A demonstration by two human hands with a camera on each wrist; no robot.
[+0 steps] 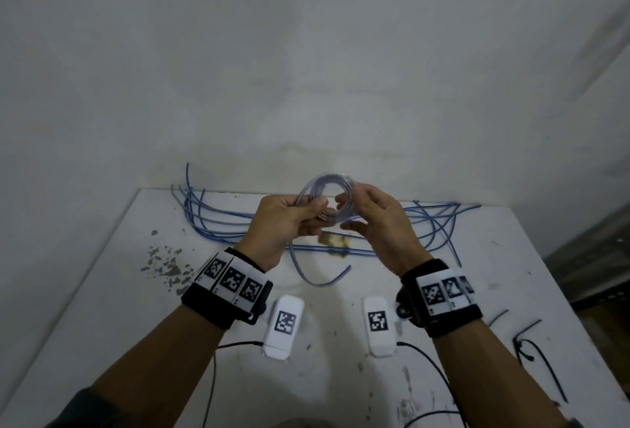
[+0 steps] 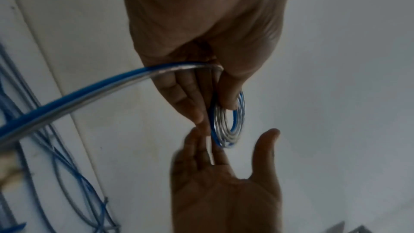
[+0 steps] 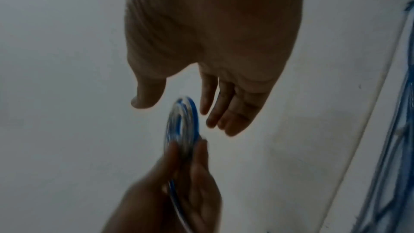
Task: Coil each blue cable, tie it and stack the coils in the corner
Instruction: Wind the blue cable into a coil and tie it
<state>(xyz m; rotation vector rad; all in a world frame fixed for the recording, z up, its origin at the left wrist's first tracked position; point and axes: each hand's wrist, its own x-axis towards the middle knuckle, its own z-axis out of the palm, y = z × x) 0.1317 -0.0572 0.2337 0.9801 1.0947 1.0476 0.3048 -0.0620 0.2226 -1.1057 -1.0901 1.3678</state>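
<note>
Head view: the left hand (image 1: 283,223) pinches the coil (image 1: 324,199) and holds it above the table (image 1: 102,291), near the far edge by the wall (image 1: 306,52). The right hand (image 1: 378,223) is just beside the coil, fingers relaxed. Loose cables (image 1: 211,219) lie along the far edge. Left wrist view: thumb and fingers (image 2: 186,98) grip the coil (image 2: 228,123); its tail (image 2: 89,89) trails left. Right wrist view: straight fingers (image 3: 226,112) are just clear of the coil (image 3: 181,123).

Glossy blue plastic-looking coil (image 1: 326,198); matt white table (image 1: 102,291), stained and chipped; smooth white tags (image 1: 284,331); black cloth wristbands (image 1: 225,294).
</note>
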